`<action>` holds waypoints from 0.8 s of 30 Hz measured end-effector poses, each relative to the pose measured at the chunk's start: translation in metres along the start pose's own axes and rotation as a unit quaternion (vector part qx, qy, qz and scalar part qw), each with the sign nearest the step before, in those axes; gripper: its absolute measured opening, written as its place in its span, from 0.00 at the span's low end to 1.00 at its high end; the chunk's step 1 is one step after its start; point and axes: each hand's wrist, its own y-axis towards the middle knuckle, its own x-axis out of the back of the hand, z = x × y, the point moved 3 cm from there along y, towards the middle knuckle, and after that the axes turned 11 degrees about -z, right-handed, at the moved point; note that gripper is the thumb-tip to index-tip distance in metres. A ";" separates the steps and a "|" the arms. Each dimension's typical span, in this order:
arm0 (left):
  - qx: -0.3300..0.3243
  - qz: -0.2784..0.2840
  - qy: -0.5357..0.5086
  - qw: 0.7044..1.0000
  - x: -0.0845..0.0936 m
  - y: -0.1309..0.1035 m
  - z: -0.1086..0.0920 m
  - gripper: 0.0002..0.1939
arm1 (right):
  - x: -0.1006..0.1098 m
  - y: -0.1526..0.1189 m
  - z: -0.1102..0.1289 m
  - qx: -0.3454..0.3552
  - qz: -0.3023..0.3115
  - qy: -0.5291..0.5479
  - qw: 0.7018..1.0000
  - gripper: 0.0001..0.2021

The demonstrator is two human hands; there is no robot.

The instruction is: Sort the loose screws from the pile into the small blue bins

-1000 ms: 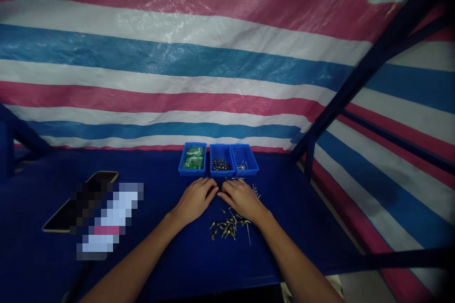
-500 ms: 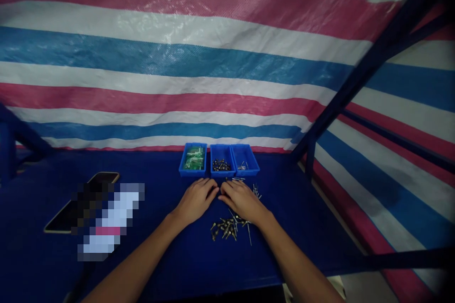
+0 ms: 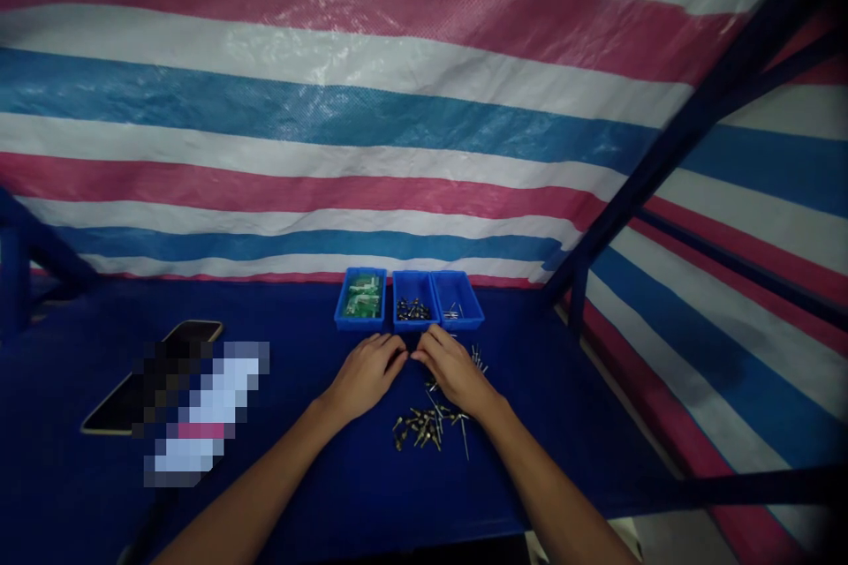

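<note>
My left hand (image 3: 368,375) is above the blue table with thumb and fingers pinched together. Facing it across a narrow gap, my right hand (image 3: 451,368) is closed in a similar pinch. Whatever sits between the fingertips of either hand is too small and dark to make out. Nearer to me lies a loose pile of small brass-coloured metal parts (image 3: 419,428), some with thin stems. Several thin silver pins (image 3: 478,359) lie just right of my right hand. Other small pieces are partly hidden beneath that hand.
Three blue bins line the back: one with green packets (image 3: 363,296), one with dark metal parts (image 3: 414,310), one with a few silver pins (image 3: 452,312). A phone (image 3: 192,333) and a pixelated object (image 3: 212,415) lie left. A blue frame bar (image 3: 636,172) slants at right.
My right hand has shifted slightly, its knuckles rising toward the bins and covering most of the pins behind it. My left hand stays almost where it was.
</note>
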 end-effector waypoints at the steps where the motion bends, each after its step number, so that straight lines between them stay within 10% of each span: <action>1: 0.000 0.000 0.001 1.000 0.000 0.000 0.000 0.12 | 0.001 0.000 0.000 -0.005 -0.007 0.004 1.000 0.12; 12: 0.000 -0.005 -0.011 1.000 -0.002 -0.001 0.003 0.12 | 0.001 0.000 -0.011 -0.064 -0.056 -0.001 0.996 0.14; 24: -0.005 -0.003 -0.015 1.000 -0.001 0.000 0.003 0.11 | -0.004 0.000 0.012 0.004 0.045 -0.012 0.999 0.25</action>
